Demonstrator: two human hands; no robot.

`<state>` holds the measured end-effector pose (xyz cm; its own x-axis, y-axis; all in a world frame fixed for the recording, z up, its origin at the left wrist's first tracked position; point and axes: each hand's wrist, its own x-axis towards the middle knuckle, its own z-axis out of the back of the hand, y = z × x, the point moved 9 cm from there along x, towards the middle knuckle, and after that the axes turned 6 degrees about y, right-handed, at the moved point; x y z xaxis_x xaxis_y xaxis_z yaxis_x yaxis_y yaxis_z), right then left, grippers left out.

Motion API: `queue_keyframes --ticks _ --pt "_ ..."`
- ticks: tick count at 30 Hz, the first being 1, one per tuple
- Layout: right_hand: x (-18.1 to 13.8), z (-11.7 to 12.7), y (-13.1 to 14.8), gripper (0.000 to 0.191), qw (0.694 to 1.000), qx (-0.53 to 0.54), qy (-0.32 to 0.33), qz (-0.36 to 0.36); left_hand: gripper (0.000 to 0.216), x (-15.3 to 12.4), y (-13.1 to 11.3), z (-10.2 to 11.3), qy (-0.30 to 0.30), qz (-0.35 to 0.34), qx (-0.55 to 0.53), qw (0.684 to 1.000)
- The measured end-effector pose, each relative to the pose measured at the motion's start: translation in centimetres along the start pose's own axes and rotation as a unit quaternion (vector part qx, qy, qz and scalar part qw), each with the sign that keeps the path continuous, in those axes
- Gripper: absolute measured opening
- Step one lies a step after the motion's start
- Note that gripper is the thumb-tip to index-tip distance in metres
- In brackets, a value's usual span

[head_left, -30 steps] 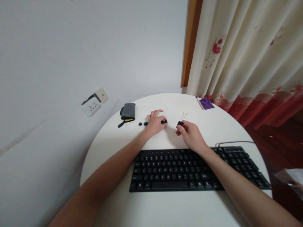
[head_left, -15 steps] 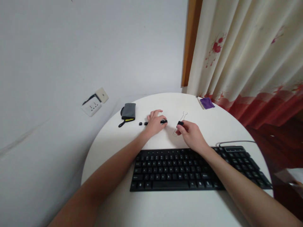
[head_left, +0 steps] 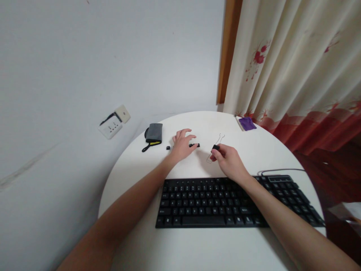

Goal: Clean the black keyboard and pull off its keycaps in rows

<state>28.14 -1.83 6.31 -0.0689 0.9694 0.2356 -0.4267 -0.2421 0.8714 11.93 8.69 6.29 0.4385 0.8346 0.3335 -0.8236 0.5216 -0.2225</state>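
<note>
My left hand (head_left: 182, 146) is over the far part of the white table, palm down with its fingers spread, and holds nothing I can see. Beside its thumb and fingertips lies a short row of small black keycaps (head_left: 195, 145). One more keycap (head_left: 168, 148) sits to the left of the hand; the hand may hide others. In my right hand (head_left: 224, 153) a wire keycap puller (head_left: 216, 147) is pinched by its black middle, with thin wire arms sticking out at both ends. Below both hands lies a black keyboard (head_left: 197, 203), partly covered by my right forearm.
A grey folded pouch (head_left: 154, 132) with a yellow inside and a black strap lies at the table's left back. A purple cloth (head_left: 247, 124) is at the right back edge. The keyboard cable (head_left: 282, 169) runs to the right. A wall with a socket (head_left: 110, 127) borders the left.
My left hand has shifted slightly left, its thumb easing away from the right end of the keycap row, and now covers a keycap seen before. My right hand keeps the puller in place.
</note>
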Motion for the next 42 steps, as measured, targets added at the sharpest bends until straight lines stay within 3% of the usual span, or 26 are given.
queue_keyframes --ticks 6,9,12,18,26,42 --pt "0.0 0.1 0.0 0.022 1.000 0.009 -0.002 -0.002 0.024 -1.6 5.1 4.4 -0.042 0.065 -0.002 0.997" --pt "-0.1 0.0 0.1 0.021 1.000 0.007 0.006 0.001 0.023 -3.3 7.8 4.7 -0.037 0.082 0.014 0.996" --pt "-0.2 -0.1 0.1 0.021 1.000 -0.006 0.009 0.000 0.030 -4.2 9.0 3.9 -0.016 0.066 0.031 0.997" --pt "-0.2 -0.3 -0.1 0.022 1.000 -0.012 0.017 -0.004 0.033 -3.9 10.0 2.3 0.032 0.051 0.049 0.997" --pt "-0.2 -0.6 -0.1 0.023 0.999 -0.021 0.025 -0.003 0.024 -3.6 10.4 1.7 0.056 0.056 0.036 0.996" --pt "-0.2 -0.7 -0.4 0.023 0.999 -0.029 0.032 -0.002 0.023 -3.4 10.5 1.5 0.041 0.048 0.014 0.998"
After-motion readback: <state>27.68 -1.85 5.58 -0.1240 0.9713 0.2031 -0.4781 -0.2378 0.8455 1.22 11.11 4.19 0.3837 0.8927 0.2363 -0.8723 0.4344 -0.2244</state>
